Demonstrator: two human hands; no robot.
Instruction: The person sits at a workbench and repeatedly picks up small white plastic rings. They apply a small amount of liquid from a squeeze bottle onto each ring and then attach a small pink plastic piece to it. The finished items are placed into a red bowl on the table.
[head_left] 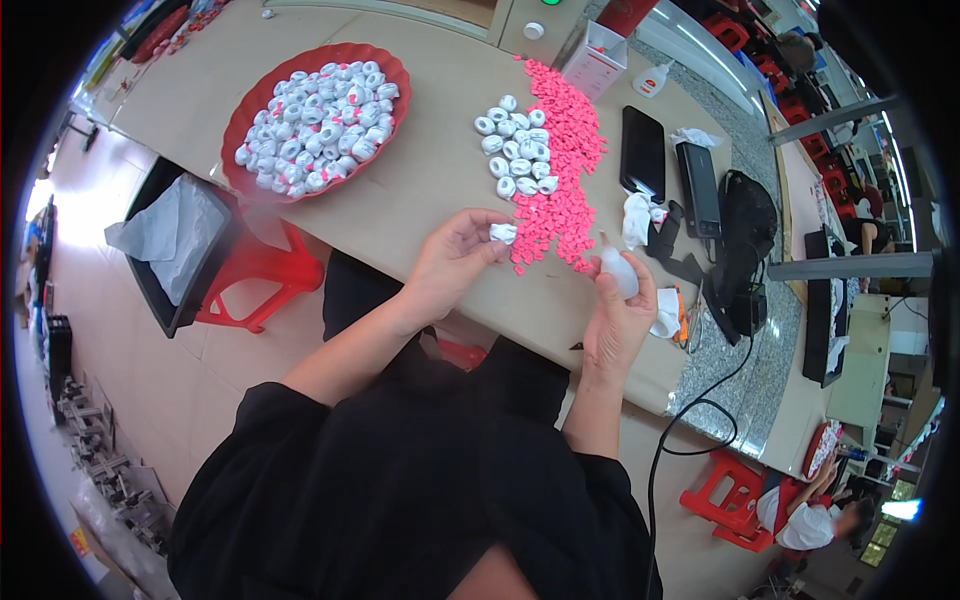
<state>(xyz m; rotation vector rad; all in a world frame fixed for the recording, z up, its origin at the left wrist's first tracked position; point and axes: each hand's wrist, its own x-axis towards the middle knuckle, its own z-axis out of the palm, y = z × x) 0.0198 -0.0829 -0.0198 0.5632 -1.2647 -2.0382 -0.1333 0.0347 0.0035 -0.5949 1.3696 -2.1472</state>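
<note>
Between the thumb and fingers of my left hand [455, 255] is a small white rounded piece [503, 233] with dark markings. My right hand [617, 318] grips a small white squeeze bottle [619, 272] with a narrow nozzle, tilted toward the upper left. Just beyond both hands spreads a long heap of small pink pieces [570, 140]. Several more white rounded pieces [518, 150] sit in a cluster along its left side. Farther left, a red scalloped bowl [238, 125] is heaped with similar white pieces, some showing pink bits.
Right of the heap lie a black phone [642, 155], a dark oblong device [698, 190], crumpled white tissue [636, 220] and orange-handled scissors [683, 318]. A white box [596, 62] and another squeeze bottle [652, 80] stand farther back. A black bin [185, 290] rests on a red stool [268, 275] at left.
</note>
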